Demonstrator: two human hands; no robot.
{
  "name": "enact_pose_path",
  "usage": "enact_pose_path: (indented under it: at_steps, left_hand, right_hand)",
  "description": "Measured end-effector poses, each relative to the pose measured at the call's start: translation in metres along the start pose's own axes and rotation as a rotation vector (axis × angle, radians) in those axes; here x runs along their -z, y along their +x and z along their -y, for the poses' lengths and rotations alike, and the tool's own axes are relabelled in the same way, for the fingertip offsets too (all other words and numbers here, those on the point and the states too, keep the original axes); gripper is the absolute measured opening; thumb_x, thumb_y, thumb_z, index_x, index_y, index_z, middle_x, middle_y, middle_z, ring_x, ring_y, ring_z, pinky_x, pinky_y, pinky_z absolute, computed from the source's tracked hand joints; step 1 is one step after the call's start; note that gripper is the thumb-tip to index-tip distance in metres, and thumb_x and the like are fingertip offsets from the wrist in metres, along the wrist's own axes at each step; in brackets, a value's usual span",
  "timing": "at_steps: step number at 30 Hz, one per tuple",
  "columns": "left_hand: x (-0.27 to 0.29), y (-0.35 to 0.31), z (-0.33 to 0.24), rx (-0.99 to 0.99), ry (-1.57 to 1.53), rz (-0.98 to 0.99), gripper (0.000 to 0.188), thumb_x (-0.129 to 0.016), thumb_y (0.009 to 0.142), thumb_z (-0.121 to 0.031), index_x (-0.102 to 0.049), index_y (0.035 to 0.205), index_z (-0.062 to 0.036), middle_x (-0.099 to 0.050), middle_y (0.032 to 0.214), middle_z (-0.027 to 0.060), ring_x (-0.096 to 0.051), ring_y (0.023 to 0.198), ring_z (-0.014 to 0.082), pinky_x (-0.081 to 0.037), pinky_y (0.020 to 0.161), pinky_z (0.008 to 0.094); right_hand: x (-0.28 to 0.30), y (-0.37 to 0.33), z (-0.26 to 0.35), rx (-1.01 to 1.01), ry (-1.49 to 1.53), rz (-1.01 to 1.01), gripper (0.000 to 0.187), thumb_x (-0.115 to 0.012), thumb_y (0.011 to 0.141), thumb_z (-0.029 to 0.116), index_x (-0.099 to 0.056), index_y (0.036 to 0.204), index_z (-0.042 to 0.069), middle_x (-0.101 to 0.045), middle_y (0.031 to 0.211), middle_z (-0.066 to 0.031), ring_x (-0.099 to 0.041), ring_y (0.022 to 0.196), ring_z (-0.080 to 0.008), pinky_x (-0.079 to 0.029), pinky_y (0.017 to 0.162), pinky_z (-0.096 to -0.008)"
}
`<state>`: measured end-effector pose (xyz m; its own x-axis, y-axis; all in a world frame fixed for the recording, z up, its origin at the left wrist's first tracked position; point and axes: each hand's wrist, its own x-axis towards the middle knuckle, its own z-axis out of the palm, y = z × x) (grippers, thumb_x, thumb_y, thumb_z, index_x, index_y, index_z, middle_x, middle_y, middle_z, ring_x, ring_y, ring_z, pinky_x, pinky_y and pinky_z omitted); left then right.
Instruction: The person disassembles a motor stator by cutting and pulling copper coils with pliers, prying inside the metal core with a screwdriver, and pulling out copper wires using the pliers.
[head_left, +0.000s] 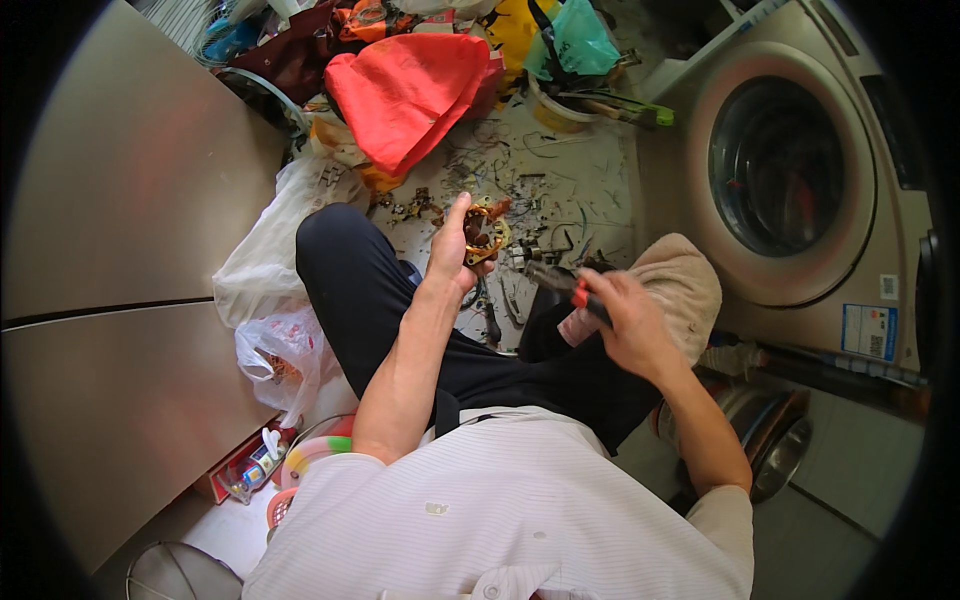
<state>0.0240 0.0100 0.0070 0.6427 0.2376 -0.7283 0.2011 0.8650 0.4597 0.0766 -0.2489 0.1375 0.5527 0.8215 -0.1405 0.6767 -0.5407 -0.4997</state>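
Note:
My left hand [450,250] is closed round a motor stator [487,240], a ring-shaped metal core with copper windings, its thumb pointing up along the side. In my right hand [632,322] is a pair of pliers [548,278] with dark jaws and red-and-black handles. The plier jaws point left toward the stator, a short way apart from it. Some blur lies over the right fingers. Beneath both hands, wire scraps and small metal parts [535,200] are scattered over the floor. A beige towel [690,285] covers my right knee.
A red bag [405,95] and other bags lie at the far side, beside a tub [560,112]. The washing machine [780,180] stands to the right, a metallic cabinet-like front [140,190] to the left. White plastic bags [265,255] rest by my left leg.

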Motion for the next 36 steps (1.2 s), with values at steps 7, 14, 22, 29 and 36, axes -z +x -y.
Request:
enact_pose_path:
  at_steps: [7, 14, 22, 29, 36]
  left_hand:
    - [-0.004, -0.001, 0.009, 0.104, 0.050, 0.169, 0.048, -0.051, 0.097, -0.062, -0.065, 0.105, -0.0170, -0.066, 0.082, 0.0044, -0.062, 0.055, 0.0221, -0.039, 0.038, 0.0281]
    - [-0.003, -0.006, 0.006, 0.120, 0.062, 0.229, 0.048, -0.047, 0.098, -0.061, -0.064, 0.104, -0.0164, -0.067, 0.081, 0.0061, -0.061, 0.053, 0.0236, -0.036, 0.034, 0.0265]
    - [-0.008, -0.008, 0.009, 0.236, -0.037, 0.371, 0.048, -0.041, 0.102, -0.057, -0.066, 0.103, -0.0153, -0.072, 0.089, 0.0052, -0.062, 0.055, 0.0210, -0.047, 0.041, 0.0337]
    - [0.003, -0.004, 0.014, 0.269, 0.012, 0.459, 0.052, -0.043, 0.102, -0.057, -0.069, 0.106, -0.0118, -0.072, 0.087, 0.0046, -0.065, 0.059, 0.0195, -0.052, 0.046, 0.0372]
    - [0.003, -0.007, 0.020, 0.274, 0.147, 0.430, 0.054, -0.049, 0.100, -0.058, -0.069, 0.102, -0.0078, -0.070, 0.080, 0.0060, -0.064, 0.059, 0.0177, -0.050, 0.046, 0.0361]
  right_hand:
    - [-0.008, 0.041, -0.042, 0.101, -0.347, -0.366, 0.060, -0.065, 0.074, -0.005, -0.058, 0.133, 0.003, -0.058, 0.120, -0.0152, -0.056, 0.110, -0.0352, -0.047, 0.083, -0.0430]
    - [-0.012, 0.071, -0.053, 0.179, -0.524, -0.434, 0.062, -0.065, 0.073, -0.003, -0.054, 0.135, 0.000, -0.055, 0.123, -0.0144, -0.053, 0.115, -0.0340, -0.046, 0.087, -0.0427]
    - [-0.023, 0.082, -0.057, 0.193, -0.515, -0.375, 0.065, -0.064, 0.073, -0.003, -0.052, 0.137, -0.001, -0.054, 0.127, -0.0159, -0.052, 0.120, -0.0361, -0.045, 0.092, -0.0454]
    - [-0.026, 0.087, -0.059, 0.290, -0.516, -0.357, 0.063, -0.066, 0.073, -0.001, -0.054, 0.135, 0.000, -0.054, 0.124, -0.0147, -0.054, 0.116, -0.0339, -0.044, 0.090, -0.0437]
    - [-0.019, 0.086, -0.066, 0.350, -0.519, -0.253, 0.043, -0.065, 0.077, 0.000, -0.061, 0.121, 0.004, -0.057, 0.109, -0.0124, -0.056, 0.100, -0.0303, -0.042, 0.086, -0.0432]
